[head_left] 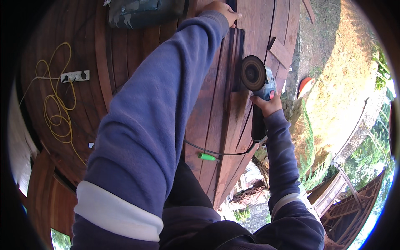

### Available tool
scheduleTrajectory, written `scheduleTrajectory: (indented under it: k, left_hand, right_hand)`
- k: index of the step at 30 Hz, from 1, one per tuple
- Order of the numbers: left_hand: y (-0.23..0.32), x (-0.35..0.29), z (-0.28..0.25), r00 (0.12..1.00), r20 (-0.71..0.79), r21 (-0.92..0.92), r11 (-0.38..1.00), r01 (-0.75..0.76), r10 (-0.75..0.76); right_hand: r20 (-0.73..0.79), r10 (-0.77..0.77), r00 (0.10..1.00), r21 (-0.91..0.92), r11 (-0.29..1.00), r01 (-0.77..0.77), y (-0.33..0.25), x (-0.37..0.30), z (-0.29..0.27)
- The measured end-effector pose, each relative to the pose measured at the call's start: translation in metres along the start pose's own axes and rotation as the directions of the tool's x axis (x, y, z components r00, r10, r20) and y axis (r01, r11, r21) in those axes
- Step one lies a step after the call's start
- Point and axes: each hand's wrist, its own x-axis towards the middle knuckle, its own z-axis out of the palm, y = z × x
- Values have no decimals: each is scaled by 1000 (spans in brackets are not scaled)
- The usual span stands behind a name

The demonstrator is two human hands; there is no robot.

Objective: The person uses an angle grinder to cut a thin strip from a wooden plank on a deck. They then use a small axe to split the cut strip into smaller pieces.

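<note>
My right hand [268, 104] is wrapped around the body of an angle grinder [259, 118], near its red switch. The grinder's round, brown, worn disc [253, 73] faces up over the boards; whether its edge touches wood I cannot tell. From its rear end a black cord [233, 153] curves left across the planks. At the far end of my outstretched left arm, my left hand [221, 11] is closed at the edge of a long reddish-brown wooden plank [237, 114], thumb pointing right. The undersides of its fingers are hidden. Beside the plank runs a dark, narrow recess [236, 60].
A green-handled tool [206, 156] lies near the cord. Left are a white power strip [75, 76] and a tangled yellow cable [60, 109]. A dark, scuffed case [146, 12] stands far off. A loose wood offcut [280, 52] sits by the deck's right edge, beyond which is lower ground.
</note>
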Motion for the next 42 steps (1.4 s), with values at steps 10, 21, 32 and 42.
scheduleTrajectory:
  k: [10,21,32,42]
  left_hand:
    - [9,-9,-1,992,53,-44,992,118,-116]
    - [1,-1,2,993,66,-73,992,105,-101]
    - [1,2,1,992,71,-80,990,114,-109]
    - [7,-1,-4,981,111,-72,983,170,-162]
  right_hand:
    - [-15,68,998,-148,987,-69,4,26,-10]
    - [-44,37,998,-51,998,-39,-20,36,-8]
    - [-21,77,997,-95,992,-79,-27,56,-11]
    - [-48,-12,999,-33,999,10,-49,67,-7]
